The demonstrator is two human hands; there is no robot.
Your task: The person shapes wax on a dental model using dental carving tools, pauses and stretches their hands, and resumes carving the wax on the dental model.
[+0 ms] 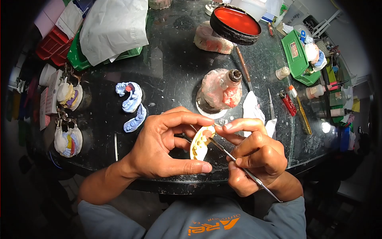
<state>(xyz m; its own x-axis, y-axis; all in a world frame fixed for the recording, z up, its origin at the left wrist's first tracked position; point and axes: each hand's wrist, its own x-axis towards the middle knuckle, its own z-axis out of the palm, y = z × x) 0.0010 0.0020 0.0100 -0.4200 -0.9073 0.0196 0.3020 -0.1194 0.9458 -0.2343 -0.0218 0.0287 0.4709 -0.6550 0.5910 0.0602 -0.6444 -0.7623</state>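
My left hand (167, 143) is closed around a cream and yellow dental cast (201, 148), thumb at its lower edge and fingers along the top. A pinkish patch shows on the cast's upper part. Between the thumb and fingers of my right hand (256, 157) is a thin metal dental carver (250, 173), slanting from the lower right up to the cast. The carver's tip meets the cast near the pink patch. My right index finger reaches toward the cast's upper end. The cast's underside is hidden by my left hand.
Ahead stands a wax-smeared burner (223, 89), with a pan of red wax (236, 22) behind it. Blue impressions (130, 97) and mounted casts (68, 137) sit left. A brown-handled knife (242, 63), white paper (252, 107) and a green bin (296, 55) lie right.
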